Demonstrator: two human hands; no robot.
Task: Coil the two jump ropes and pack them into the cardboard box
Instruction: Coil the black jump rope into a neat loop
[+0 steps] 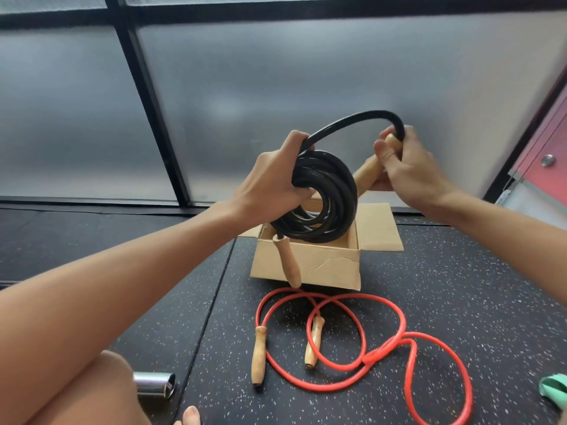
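A black jump rope (333, 191) is wound into a thick coil that I hold up above the open cardboard box (310, 265). My left hand (270, 179) grips the coil at its left side. One wooden handle (288, 262) hangs down from the coil in front of the box. My right hand (408, 164) holds the other wooden handle (369, 171) and the last loose arc of black rope. A red jump rope (362, 345) with two wooden handles lies uncoiled in loose loops on the floor just in front of the box.
The floor is black speckled rubber matting (460, 286). A chrome bar end (155, 384) lies at the lower left by my knee. A green band (555, 389) shows at the right edge. Frosted glass panels with black frames rise behind the box.
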